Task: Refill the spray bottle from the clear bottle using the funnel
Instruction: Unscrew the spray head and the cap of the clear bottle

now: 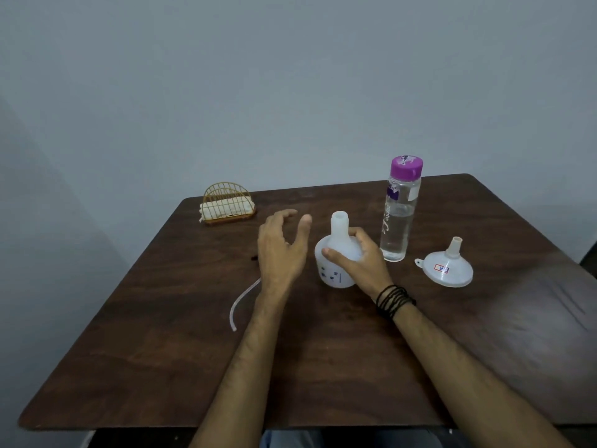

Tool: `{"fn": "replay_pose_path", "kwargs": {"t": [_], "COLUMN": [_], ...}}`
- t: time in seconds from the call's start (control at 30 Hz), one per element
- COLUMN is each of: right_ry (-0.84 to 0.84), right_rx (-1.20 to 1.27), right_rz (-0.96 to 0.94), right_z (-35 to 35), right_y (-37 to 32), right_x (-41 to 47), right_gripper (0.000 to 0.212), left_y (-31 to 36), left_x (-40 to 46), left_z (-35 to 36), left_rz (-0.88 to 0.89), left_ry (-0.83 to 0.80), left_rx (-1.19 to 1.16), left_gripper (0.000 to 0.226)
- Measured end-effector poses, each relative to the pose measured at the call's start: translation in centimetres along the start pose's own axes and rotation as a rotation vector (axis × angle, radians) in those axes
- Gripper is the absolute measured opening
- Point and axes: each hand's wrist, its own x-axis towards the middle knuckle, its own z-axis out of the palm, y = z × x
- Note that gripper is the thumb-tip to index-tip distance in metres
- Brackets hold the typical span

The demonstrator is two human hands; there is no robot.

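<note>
Both my forearms bare, no sleeves in view. My right wrist has a black cord bracelet (394,301) wound round in several thin loops. My left hand (280,250) and wrist: nothing worn. No rings visible on either of my hands.

No legible text, funnel (447,270) at right of frame bears a red-bordered sticker with unreadable characters, clear bottle (399,218) carries blurred purple lettering, spray bottle (336,263) shows small dark unreadable markings

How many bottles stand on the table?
2. The white translucent plastic spray bottle, uncapped, stands mid-table under the right hand; the clear plastic bottle with purple cap stands just right of it.
</note>
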Motion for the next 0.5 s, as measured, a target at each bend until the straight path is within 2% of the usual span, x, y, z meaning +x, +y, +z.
{"fn": "replay_pose_path", "kwargs": {"t": [0.07, 0.13, 0.2, 0.27, 0.33, 0.4, 0.5], "right_ry": [-0.021, -0.05, 0.023, 0.205, 0.471, 0.735, 0.852], "right_rx": [0.053, 0.12, 0.097, 0.024, -0.11, -0.178, -0.199], "right_rz": [-0.01, -0.047, -0.163, -0.342, -0.47, -0.443, -0.27], "right_z": [-0.2, -0.4, -0.4, -0.8, -1.5, -2.6, -3.9], "right_y": [-0.1, -0.2, -0.3, -0.8, -1.6, -1.9, -1.1], "right_x": [0.0, -0.3, -0.6, -0.8, -0.8, -0.4, 0.7], "right_gripper": [0.068, 0.061, 0.05, 0.04, 0.038, 0.041, 0.062], "left_y": [2.0, 3.4, 3.8, 3.9, 3.8, 4.1, 4.9], "left_x": [0.1, 0.2, 0.2, 0.2, 0.3, 0.4, 0.8], "left_z": [1.0, 2.2, 3.3, 3.9, 4.2, 4.5, 4.3], "left_rz": [-0.005, 0.022, 0.077, 0.112, 0.104, 0.108, 0.132], "left_ry": [-0.114, -0.23, -0.272, -0.256, -0.243, -0.248, -0.228], "left_rx": [-0.117, -0.129, -0.086, -0.054, -0.051, -0.045, -0.03], "left_gripper": [0.041, 0.043, 0.032, 0.016, 0.01, 0.009, 0.018]}}
